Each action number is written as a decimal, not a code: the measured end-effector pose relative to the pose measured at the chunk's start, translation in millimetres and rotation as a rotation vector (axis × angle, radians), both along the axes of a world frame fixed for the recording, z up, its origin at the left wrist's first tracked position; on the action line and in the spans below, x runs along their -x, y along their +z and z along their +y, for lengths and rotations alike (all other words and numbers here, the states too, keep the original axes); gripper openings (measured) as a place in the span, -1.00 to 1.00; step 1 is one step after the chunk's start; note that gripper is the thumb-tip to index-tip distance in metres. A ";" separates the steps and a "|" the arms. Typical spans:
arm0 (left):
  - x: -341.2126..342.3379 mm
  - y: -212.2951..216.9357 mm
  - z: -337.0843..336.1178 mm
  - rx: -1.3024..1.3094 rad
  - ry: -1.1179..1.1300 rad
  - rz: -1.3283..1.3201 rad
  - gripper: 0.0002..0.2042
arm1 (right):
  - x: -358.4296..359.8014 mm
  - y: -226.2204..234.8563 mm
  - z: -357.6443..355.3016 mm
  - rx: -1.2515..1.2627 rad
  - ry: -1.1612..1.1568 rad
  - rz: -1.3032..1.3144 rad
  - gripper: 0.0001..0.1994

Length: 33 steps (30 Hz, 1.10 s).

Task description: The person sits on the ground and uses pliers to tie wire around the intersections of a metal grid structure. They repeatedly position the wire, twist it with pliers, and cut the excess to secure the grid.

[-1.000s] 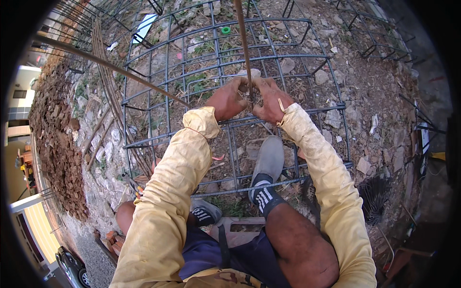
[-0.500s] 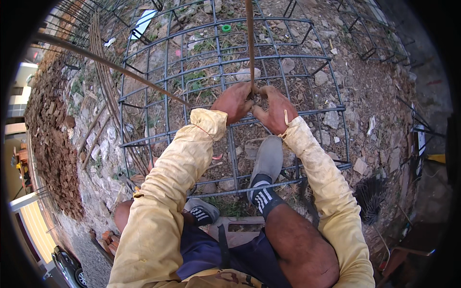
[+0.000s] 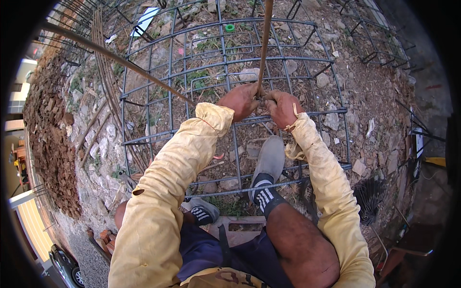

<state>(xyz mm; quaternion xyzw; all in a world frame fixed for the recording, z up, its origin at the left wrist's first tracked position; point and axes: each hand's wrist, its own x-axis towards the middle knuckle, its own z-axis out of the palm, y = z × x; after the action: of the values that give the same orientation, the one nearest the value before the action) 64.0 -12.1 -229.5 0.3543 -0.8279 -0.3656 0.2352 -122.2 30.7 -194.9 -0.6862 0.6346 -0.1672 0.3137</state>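
A large cage of dark steel reinforcing bars (image 3: 158,91) lies on stony ground in front of me. A rusty upright bar (image 3: 264,43) rises through its near side. My left hand (image 3: 239,101) and my right hand (image 3: 282,106) are both closed around the joint where this upright bar meets a horizontal cage bar (image 3: 326,112). The fingers hide the joint itself, so any tie wire there cannot be seen. My sleeves are yellow. My right foot in a grey shoe (image 3: 270,158) rests on a lower cage bar.
A long rusty bar (image 3: 115,57) slants across the upper left. A bundle of thin rods (image 3: 103,72) lies left of the cage. Rubble and a pile of bricks (image 3: 50,144) spread at the left. More bent steel (image 3: 384,38) lies at the upper right. A green ring (image 3: 230,28) lies inside the cage.
Both hands stay on the same joint. They have shifted slightly closer together around the upright bar, and the view has tilted a little.
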 end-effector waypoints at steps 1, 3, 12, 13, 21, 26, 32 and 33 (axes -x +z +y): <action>0.3 1.5 1.0 -0.036 0.009 -0.013 -0.80 | 2.6 -0.4 -3.9 -0.025 -0.020 -0.019 -0.80; 7.9 10.8 2.9 -0.093 0.017 -0.054 -0.80 | 17.3 -1.8 -14.5 -0.192 -0.039 -0.116 -0.81; 5.7 7.1 9.7 0.018 0.062 -0.078 -0.75 | 28.9 16.7 -48.2 -0.889 -0.206 -0.383 -0.80; 5.0 7.3 10.6 0.040 0.069 -0.088 -0.74 | 29.4 17.9 -52.7 -0.956 -0.204 -0.367 -0.78; 7.7 17.2 15.2 -0.084 0.106 -0.156 -0.72 | 29.7 22.3 -56.5 -1.022 -0.157 -0.266 -0.76; 6.6 12.2 16.6 -0.053 0.120 -0.151 -0.72 | 27.9 9.6 -70.0 -1.129 -0.231 -0.234 -0.78; 13.1 10.1 18.9 -0.026 0.145 -0.137 -0.73 | 46.5 -13.6 -40.9 -0.163 0.047 -0.088 -0.76; 11.5 11.6 19.4 -0.033 0.150 -0.149 -0.73 | 44.7 -1.8 -32.4 -0.141 0.042 -0.034 -0.68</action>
<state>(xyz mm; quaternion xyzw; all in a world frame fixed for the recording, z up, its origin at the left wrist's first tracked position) 52.5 7.3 -218.0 0.4453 -0.8080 -0.3335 0.1939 -166.9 -1.6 -196.7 -0.6728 0.6247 -0.1272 0.3755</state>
